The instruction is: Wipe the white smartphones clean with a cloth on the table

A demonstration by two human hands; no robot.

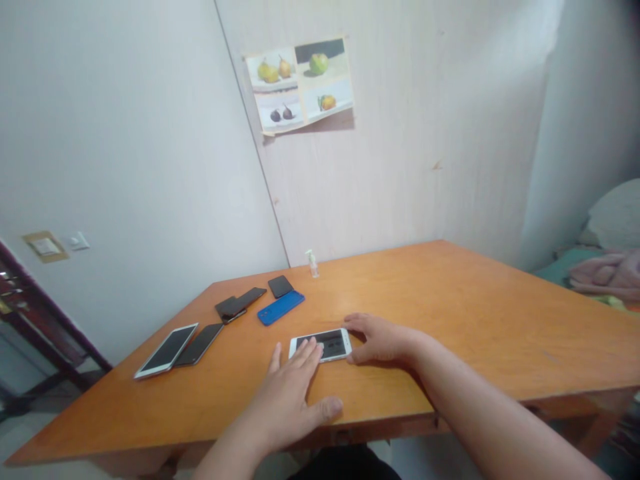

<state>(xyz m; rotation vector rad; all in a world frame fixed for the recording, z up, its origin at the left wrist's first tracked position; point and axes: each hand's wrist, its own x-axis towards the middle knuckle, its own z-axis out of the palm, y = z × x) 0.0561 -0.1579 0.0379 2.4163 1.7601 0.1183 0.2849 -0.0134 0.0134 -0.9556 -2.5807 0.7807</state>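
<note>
A white-framed smartphone [334, 343] lies face up on the wooden table in front of me, its dark screen partly covered by fingers. My left hand [295, 393] is spread over its left part, fingertips resting on the glass and thumb stretched out to the right over the table. At the fingertips there is a small pale patch that I cannot make out. My right hand [377, 339] holds the phone's right end, with fingers at the far corner and thumb at the near corner.
Left of the hands lie a blue phone [281, 308], several dark phones [200, 345] and a larger white-framed device [167, 350]. A small pump bottle [313, 264] stands at the back edge of the table [450, 307], near the wall. Bedding [607, 273] is at the far right.
</note>
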